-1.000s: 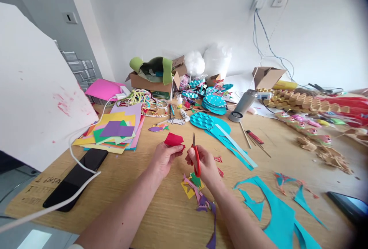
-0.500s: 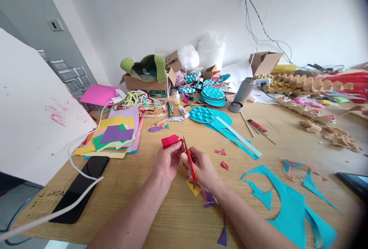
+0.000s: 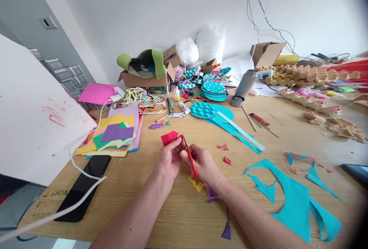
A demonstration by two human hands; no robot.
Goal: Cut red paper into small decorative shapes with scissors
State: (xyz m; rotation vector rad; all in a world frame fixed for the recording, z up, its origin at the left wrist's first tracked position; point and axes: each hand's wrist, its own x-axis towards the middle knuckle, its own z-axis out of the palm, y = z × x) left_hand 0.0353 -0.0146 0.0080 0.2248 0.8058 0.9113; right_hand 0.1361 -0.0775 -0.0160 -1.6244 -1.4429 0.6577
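Note:
My left hand (image 3: 170,157) pinches a small piece of red paper (image 3: 169,137) between thumb and fingers, its wider part sticking out to the left. In my right hand (image 3: 202,162) is a pair of red-handled scissors (image 3: 191,160), blades pointing up and away at the right edge of the red paper. Whether the blades are parted is too small to tell. Beneath my right hand lie a yellow paper scrap (image 3: 196,183) and purple scraps (image 3: 226,230). Two red paper scraps (image 3: 227,160) rest just right of the hands.
Stacked coloured paper (image 3: 117,132) and a black phone (image 3: 83,187) with a white cable lie left. Blue paper offcuts (image 3: 296,199) spread at right. Farther back are a blue bumpy disc (image 3: 202,110), a grey flask (image 3: 244,88), glue bottles, egg cartons (image 3: 310,77) and a cardboard box (image 3: 146,82).
The view has shifted slightly. Both hands keep nearly the same hold on the red paper and scissors, with the scissors still at the paper's right edge.

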